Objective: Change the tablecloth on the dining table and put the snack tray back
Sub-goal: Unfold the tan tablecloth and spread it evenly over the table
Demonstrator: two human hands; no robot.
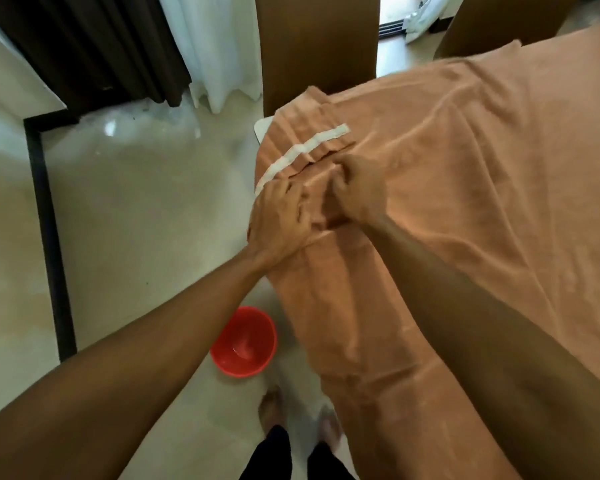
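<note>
An orange-brown tablecloth point(482, 161) with a white stripe covers the dining table, whose pale corner point(261, 128) shows at the far left. The cloth is bunched in folds at that corner and hangs over the near edge. My left hand point(279, 220) lies on the bunched cloth at the table's edge, fingers curled into the folds. My right hand point(359, 188) grips a fold of the cloth just right of it. No snack tray is in view.
A red plastic basin point(244, 341) stands on the tiled floor below the table's edge, near my feet point(274, 407). Two brown chair backs point(316, 43) stand at the table's far side. Dark and white curtains point(174, 46) hang at the back left.
</note>
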